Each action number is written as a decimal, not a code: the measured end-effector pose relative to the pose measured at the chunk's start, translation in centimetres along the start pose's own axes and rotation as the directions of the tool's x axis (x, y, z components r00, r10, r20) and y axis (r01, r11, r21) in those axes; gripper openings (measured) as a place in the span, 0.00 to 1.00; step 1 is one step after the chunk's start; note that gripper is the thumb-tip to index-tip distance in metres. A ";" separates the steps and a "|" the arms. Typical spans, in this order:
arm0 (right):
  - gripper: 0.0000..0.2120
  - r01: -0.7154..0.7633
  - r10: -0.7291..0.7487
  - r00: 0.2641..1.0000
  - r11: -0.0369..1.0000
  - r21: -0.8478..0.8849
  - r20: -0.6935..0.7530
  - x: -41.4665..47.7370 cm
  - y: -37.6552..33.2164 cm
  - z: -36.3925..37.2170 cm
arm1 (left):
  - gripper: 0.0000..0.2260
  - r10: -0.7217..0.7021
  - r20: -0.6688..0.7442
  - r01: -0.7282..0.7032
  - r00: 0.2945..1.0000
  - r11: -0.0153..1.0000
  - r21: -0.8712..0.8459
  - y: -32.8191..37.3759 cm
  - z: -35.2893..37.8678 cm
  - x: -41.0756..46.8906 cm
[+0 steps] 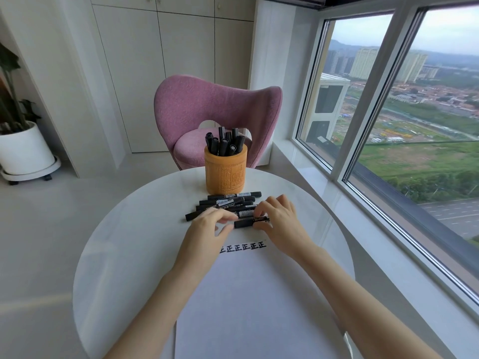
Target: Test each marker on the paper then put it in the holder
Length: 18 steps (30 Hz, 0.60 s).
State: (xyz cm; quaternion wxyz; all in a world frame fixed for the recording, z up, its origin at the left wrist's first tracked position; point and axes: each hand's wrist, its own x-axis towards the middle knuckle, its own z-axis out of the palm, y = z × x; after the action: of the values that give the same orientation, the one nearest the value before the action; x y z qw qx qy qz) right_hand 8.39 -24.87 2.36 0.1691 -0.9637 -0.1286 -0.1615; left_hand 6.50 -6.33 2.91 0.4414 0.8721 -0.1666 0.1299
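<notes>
Your forearms enter from the bottom edge, cut off below the elbow, and cross the sheet of paper (pixel 248 301), whose near end runs out of view. Beyond your wrists, at the paper's far edge, sits a row of bold black test marks (pixel 243 247); your left wrist covers the row's left end.

Your right hand (pixel 278 218) rests on a black marker (pixel 250 222) lying crosswise just beyond the paper. Its fingers curl over the marker's right part and hide it, so only the capped left end shows; this grip looks closed on the marker, though the contact under the fingers is hard to make out. Your left hand (pixel 207 224) sits just left of that capped end, fingers bent and loose, thumb near the cap, holding nothing you can see.

Right behind both hands lies a pile of black markers (pixel 225 204), side by side and overlapping, partly hidden by your fingertips; their label print is too small to read.

Farther beyond the pile stands the orange holder (pixel 225 174), upright on the white round surface (pixel 124 229), packed with black markers (pixel 224 143) sticking out of its top. Carved patterning on its wall is unclear.

Past the surface stands a pink chair (pixel 215 104).
</notes>
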 end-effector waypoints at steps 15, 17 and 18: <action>0.11 -0.043 0.094 0.991 0.898 0.439 -0.097 -2.3 -1.7 -3.1 | 0.07 0.008 -0.024 -0.004 1.000 0.988 0.158 1.9 -0.9 -1.2; 0.08 -0.191 0.261 0.965 0.647 0.738 0.020 -2.6 -1.7 -3.8 | 0.07 -0.007 -0.031 0.011 1.000 0.992 0.127 1.9 -1.2 -1.7; 0.08 -0.240 0.305 0.948 0.488 0.839 0.094 -2.8 -1.6 -3.9 | 0.06 -0.004 -0.016 0.006 1.000 0.994 0.112 1.9 -1.2 -1.9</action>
State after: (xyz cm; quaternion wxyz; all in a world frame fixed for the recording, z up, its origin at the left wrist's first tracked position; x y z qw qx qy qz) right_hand 4.28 -25.36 5.32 0.6389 -0.7641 -0.0304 -0.0831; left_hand 3.92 -6.07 4.30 0.3933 0.8949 -0.1533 0.1446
